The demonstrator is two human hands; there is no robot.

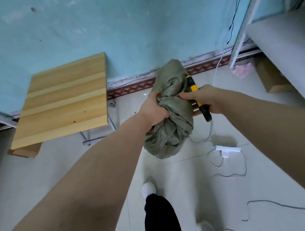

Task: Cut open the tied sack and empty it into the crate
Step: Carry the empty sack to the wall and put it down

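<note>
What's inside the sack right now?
Its contents are hidden: the sack is opaque woven cloth, bunched where the left hand grips it, and no opening shows. The right hand holds a yellow knife against its side.

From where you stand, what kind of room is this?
Likely a plain storeroom or back workroom, though I can't be sure: a cardboard box sits under a metal rack, a power strip lies on the bare tiled floor, and a small wooden table stands by a scuffed blue wall.
</note>
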